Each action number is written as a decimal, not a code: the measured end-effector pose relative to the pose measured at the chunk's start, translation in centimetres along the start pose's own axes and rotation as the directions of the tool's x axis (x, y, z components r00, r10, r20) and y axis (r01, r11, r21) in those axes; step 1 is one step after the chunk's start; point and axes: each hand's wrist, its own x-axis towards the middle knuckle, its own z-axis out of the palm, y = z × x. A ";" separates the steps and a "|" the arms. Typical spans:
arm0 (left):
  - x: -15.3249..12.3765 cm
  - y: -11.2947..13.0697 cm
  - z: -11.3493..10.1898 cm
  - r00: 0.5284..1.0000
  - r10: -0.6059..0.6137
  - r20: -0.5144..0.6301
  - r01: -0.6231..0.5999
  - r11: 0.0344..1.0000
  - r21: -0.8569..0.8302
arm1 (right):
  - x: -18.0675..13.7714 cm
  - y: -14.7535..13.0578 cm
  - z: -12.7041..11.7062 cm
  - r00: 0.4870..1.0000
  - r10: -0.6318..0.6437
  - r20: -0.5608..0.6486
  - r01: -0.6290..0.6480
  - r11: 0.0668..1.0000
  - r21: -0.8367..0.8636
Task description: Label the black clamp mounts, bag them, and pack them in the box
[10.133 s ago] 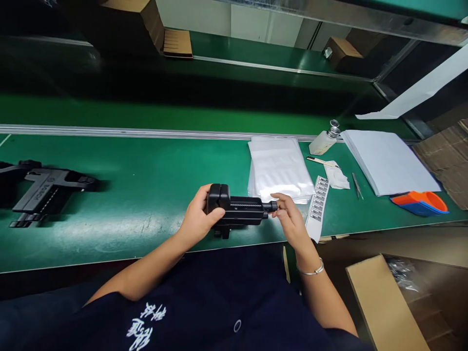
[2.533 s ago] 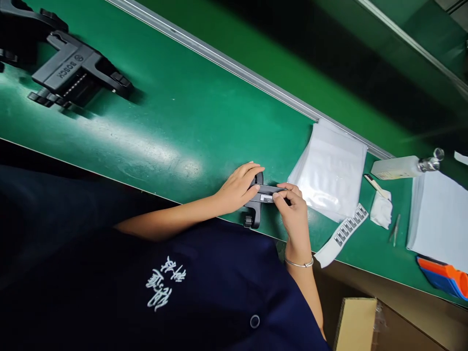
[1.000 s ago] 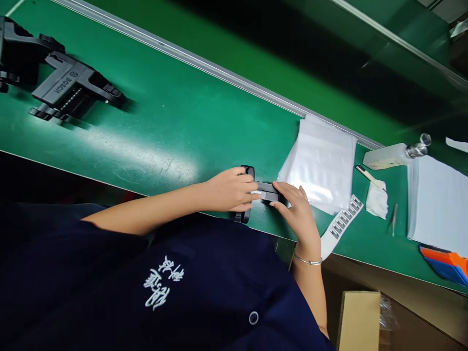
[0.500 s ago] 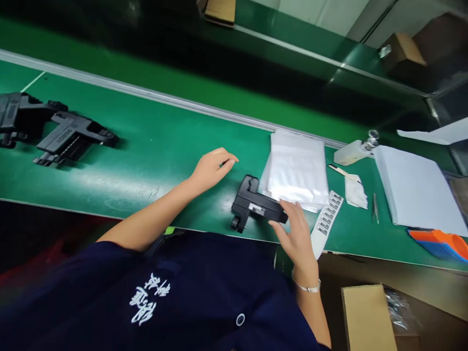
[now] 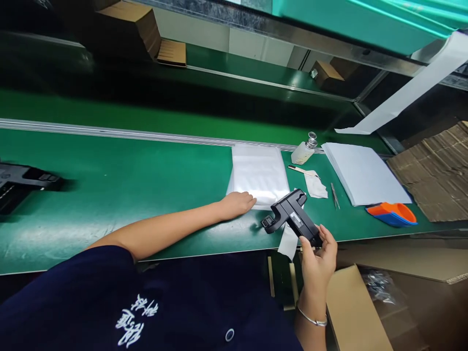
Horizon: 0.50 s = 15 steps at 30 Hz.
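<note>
Far L, a dark unit [image 5: 27, 178] sits on the green bench [image 5: 146, 161], partly out of frame, well apart from both hands, prob. to stay out of the way. Next, L hand [image 5: 237, 204]: fingers bent in, tips at the near edge of the clear bag stack [image 5: 259, 168]; can't tell if they've pinched a bag. Stack lies flat w/in easy reach, presumably for that reason. Label strip [image 5: 288, 243] comes next, mostly hidden under the black bracket [image 5: 290, 212], which is tilted above the bench's near edge w/ its white sticker [image 5: 296, 219] facing up, so that face isn't covered. Beyond it: bottle [image 5: 302, 152], brush [image 5: 298, 169] w/ one end on the cloth [image 5: 317, 187], prob. grouped as small supplies. R hand [image 5: 318, 256] is closed round the bracket's lower end, thumb one side, fingers the other; end grip likely keeps the body & sticker unobstructed. Then tweezers [image 5: 335, 196], a white sheet stack [image 5: 365, 170] & an orange/blue holder [image 5: 393, 214] near the front edge, all R of the work, seemingly parked within arm's length.
</note>
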 end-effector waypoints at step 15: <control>1.8 -5.4 -8.8 0.902 -0.397 -0.171 0.351 0.903 -0.248 | 0.4 -0.3 0.8 0.996 -0.090 -0.015 0.092 0.988 0.124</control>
